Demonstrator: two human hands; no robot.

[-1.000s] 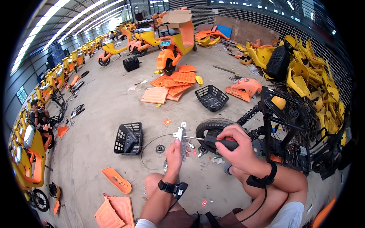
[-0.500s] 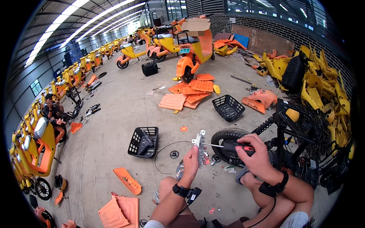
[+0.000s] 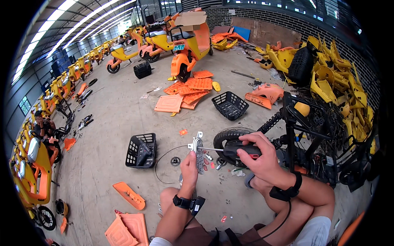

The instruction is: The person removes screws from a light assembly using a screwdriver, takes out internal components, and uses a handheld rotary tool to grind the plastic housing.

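My left hand point(image 3: 189, 174) is closed on a small oblong part with a silver metal bracket and a clear ribbed body, perhaps a lamp point(image 3: 200, 156), held upright in front of me. From the right, my right hand point(image 3: 264, 158) grips a screwdriver point(image 3: 232, 151) by its thick black and red handle. Its thin steel shaft points left, and the tip meets the side of the part near the bracket; the exact contact is too small to make out. Beyond the handle lies the black tyre point(image 3: 234, 137) of a stripped scooter frame point(image 3: 289, 135).
A black basket point(image 3: 131, 158) holding a dark power tool point(image 3: 143, 152) stands left, another basket point(image 3: 230, 106) farther off. Orange panels point(image 3: 193, 88) lie on the floor, with a sprocket point(image 3: 175, 161) nearer. Yellow scrap panels point(image 3: 328, 82) pile up right. Scooters line the left; a person point(image 3: 43, 125) sits there.
The whole scene has shifted left in the picture as my head turned right. Both hands keep their grips, and the screwdriver stays against the part, which is tilted a little differently.
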